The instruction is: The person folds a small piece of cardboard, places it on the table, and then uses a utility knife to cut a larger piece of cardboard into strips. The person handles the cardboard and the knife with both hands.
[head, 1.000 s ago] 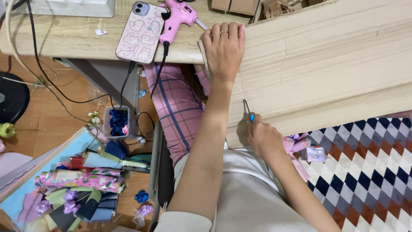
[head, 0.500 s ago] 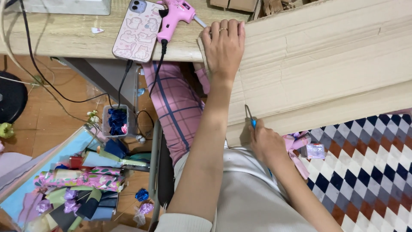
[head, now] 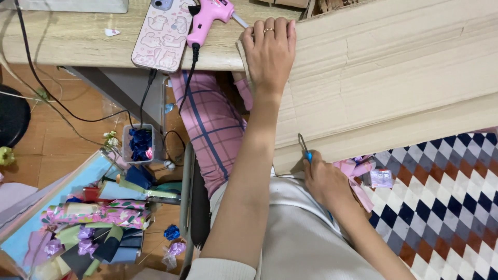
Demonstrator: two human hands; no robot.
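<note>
A big sheet of brown cardboard lies across the wooden desk and my lap. My left hand, with a ring on one finger, presses flat on its upper left edge. My right hand grips a thin blue-handled cutting tool, its metal tip against the cardboard's lower edge. A pink glue gun and a phone in a pink case lie on the desk just left of my left hand.
A wooden desk with cables hanging off it spans the top. A checked cloth with a pink ribbon and small clear box lies right. Wrapping paper rolls and a tub of blue flowers sit on the floor.
My right hand with the cutting tool has shifted slightly right along the cardboard's lower edge. My left hand stays pressed on the cardboard.
</note>
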